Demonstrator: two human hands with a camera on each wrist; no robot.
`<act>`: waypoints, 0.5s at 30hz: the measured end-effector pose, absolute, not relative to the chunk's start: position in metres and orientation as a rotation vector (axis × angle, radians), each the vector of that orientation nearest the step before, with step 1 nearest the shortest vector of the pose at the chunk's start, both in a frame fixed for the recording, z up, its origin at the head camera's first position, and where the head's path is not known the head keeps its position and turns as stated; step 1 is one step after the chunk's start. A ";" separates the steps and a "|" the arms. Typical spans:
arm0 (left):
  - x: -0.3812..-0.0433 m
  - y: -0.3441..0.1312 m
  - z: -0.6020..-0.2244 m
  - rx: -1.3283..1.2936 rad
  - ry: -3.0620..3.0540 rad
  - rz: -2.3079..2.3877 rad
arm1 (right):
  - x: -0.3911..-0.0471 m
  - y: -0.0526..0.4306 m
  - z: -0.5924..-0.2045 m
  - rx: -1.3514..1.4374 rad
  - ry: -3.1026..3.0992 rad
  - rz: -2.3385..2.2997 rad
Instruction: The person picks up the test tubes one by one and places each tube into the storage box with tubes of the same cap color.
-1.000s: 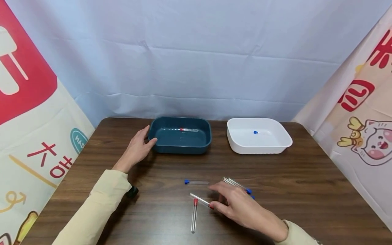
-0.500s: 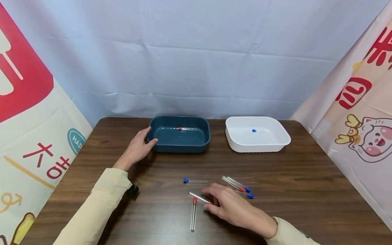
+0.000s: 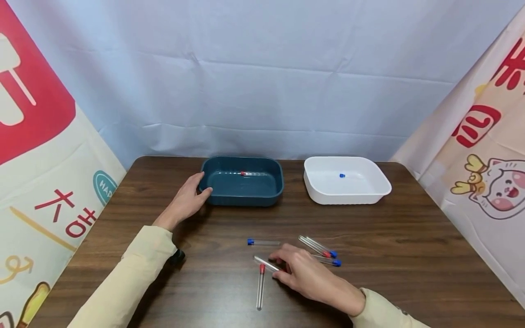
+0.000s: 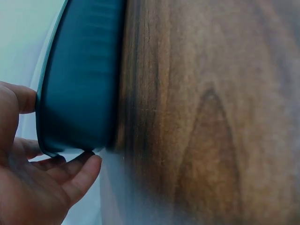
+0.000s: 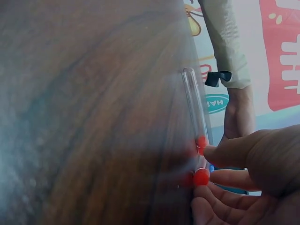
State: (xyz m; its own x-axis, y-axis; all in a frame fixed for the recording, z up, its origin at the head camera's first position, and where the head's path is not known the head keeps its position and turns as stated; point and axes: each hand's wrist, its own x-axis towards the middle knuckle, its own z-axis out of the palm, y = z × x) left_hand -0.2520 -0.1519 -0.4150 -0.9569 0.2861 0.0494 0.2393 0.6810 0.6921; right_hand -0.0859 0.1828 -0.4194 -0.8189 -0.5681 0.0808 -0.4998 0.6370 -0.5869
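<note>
My left hand [image 3: 186, 200] grips the left end of a dark teal plastic basin [image 3: 242, 200], thumb at its front corner and fingers by its outer wall. In the left wrist view the fingers [image 4: 77, 176] curl at the basin's corner. My right hand [image 3: 307, 275] pinches a red-capped test tube [image 3: 264, 263] at its cap end, which the fingers partly cover. Close beside it a second red-capped tube [image 3: 260, 291] lies pointing at me. In the right wrist view the thumb [image 5: 234, 150] and fingertips are around the red cap [image 5: 201, 177].
A blue-capped tube [image 3: 262, 243] lies behind the right hand, and several more tubes [image 3: 313, 246] with blue and red caps lie to its right. One red-capped tube [image 3: 252, 173] is inside the teal basin. A white basin [image 3: 348, 199] at back right holds a blue-capped tube [image 3: 342, 175].
My right hand has shifted left and closed in on the red-capped tube's cap, uncovering the tubes on its right. The left hand stays at the teal basin.
</note>
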 end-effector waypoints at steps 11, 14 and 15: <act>-0.233 -0.157 -0.411 0.472 2.801 1.137 | -0.087 0.181 -0.421 -0.881 2.759 -0.931; -0.227 -0.159 -0.410 0.470 2.807 1.118 | -0.087 0.181 -0.422 -0.864 2.764 -0.932; -0.225 -0.159 -0.410 0.466 2.809 1.111 | -0.087 0.181 -0.422 -0.857 2.764 -0.933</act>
State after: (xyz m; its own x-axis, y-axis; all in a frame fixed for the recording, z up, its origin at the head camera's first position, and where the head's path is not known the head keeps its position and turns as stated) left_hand -0.2251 -0.1591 -0.4105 -0.9500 0.3107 0.0329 0.2491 0.6898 0.6798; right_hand -0.0874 0.1806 -0.4219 -0.8364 -0.5421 0.0810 -0.4804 0.6537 -0.5847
